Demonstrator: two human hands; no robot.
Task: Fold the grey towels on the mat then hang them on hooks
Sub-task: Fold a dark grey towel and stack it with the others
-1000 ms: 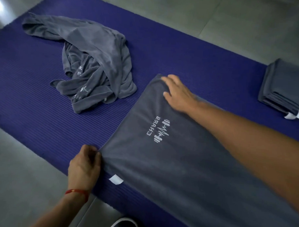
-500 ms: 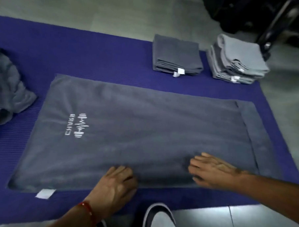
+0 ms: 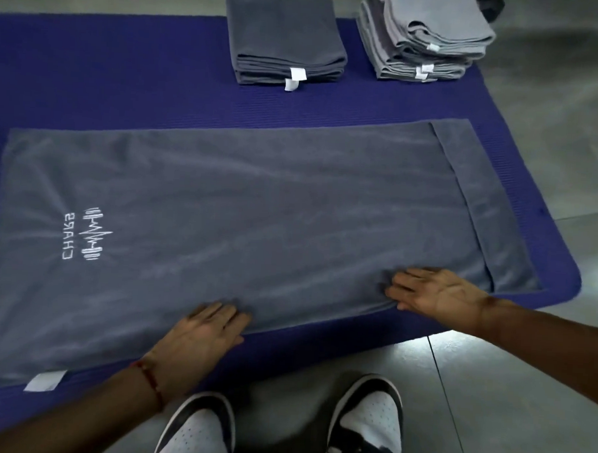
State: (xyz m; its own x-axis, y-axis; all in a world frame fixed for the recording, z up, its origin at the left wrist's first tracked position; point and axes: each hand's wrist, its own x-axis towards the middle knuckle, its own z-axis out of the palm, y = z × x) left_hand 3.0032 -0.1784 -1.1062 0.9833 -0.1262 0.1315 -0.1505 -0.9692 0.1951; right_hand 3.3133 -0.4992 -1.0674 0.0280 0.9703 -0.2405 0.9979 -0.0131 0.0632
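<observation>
spread flat along a purple mat [image 3: 108, 81]: a grey towel [image 3: 257, 207], folded lengthwise, white logo [image 3: 88, 232] near its left end, narrow strip of under-layer showing at the right end, white tag [image 3: 45, 380] at the near-left corner. resting on the towel's near edge: left hand [image 3: 203, 335], fingers straight and loose, gripping nothing. pressing the cloth further right, near that same edge: right hand [image 3: 438, 292], fingers spread flat, small wrinkles bunched at the fingertips. at the mat's far side, well apart from the hands: a dark grey folded stack [image 3: 285, 37] and, just beside it on the right, a lighter grey folded stack [image 3: 426, 36]. below the mat, on grey floor tiles [image 3: 523, 390]: two black-and-white shoes [image 3: 364, 424].
</observation>
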